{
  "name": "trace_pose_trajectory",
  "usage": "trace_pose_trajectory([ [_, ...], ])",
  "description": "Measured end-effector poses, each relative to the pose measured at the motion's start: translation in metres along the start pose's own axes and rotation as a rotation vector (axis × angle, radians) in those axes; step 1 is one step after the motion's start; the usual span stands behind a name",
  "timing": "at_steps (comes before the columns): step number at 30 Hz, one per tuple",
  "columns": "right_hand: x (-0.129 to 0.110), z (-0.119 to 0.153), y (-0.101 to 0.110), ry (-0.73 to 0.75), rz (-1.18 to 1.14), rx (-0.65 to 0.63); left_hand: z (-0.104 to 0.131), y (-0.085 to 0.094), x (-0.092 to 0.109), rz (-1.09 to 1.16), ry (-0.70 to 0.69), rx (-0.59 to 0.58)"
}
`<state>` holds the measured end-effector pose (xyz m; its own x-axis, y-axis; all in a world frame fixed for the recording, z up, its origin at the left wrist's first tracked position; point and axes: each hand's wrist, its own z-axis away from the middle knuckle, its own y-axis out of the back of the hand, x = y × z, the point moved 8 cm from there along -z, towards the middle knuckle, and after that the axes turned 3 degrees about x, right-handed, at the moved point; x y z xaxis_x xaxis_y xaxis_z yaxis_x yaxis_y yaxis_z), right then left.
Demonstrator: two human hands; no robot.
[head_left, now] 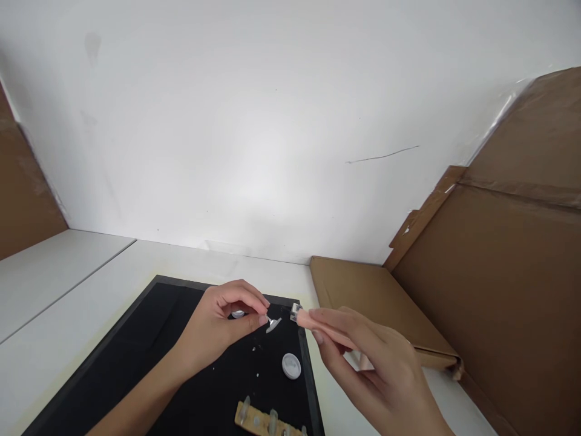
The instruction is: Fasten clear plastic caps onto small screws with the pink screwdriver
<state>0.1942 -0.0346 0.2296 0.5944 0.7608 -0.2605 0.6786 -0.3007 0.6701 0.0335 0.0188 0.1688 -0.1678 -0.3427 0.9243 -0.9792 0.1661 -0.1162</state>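
My left hand (pixel 227 318) pinches a small whitish piece (pixel 273 325) between thumb and forefinger, over the black mat (pixel 195 387). My right hand (pixel 367 357) is closed on a pink tool (pixel 320 327) whose clear, squarish tip (pixel 295 312) points left toward that piece, with a short gap between them. Below the hands, a small round white dish (pixel 291 366) lies near the mat's right edge. Another round whitish item (pixel 237 314) is partly hidden behind my left hand. A tan strip (pixel 258 422) with several translucent pegs is at the bottom of the view.
A flat cardboard box (pixel 363 297) lies on the white table (pixel 158 260) behind my right hand. Cardboard panels stand at the left (pixel 22 188) and right (pixel 521 254). A white wall (pixel 254 121) rises behind the table. Tiny white bits (pixel 258 375) dot the mat.
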Motion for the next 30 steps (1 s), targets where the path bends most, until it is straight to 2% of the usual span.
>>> trace_pose_trajectory([
  [7,-0.009,-0.003,-0.001,0.053,-0.007,-0.083,-0.002,-0.002,0.000,0.042,0.022,-0.009],
  [17,0.002,0.002,0.004,-0.008,0.052,0.019,0.000,0.000,-0.007,0.115,0.069,-0.038],
  [25,-0.005,-0.001,0.002,0.026,-0.045,-0.053,-0.001,0.000,-0.007,0.153,0.073,-0.043],
  [30,-0.003,-0.001,0.004,0.005,0.021,-0.002,0.001,-0.001,-0.008,0.182,0.085,-0.053],
])
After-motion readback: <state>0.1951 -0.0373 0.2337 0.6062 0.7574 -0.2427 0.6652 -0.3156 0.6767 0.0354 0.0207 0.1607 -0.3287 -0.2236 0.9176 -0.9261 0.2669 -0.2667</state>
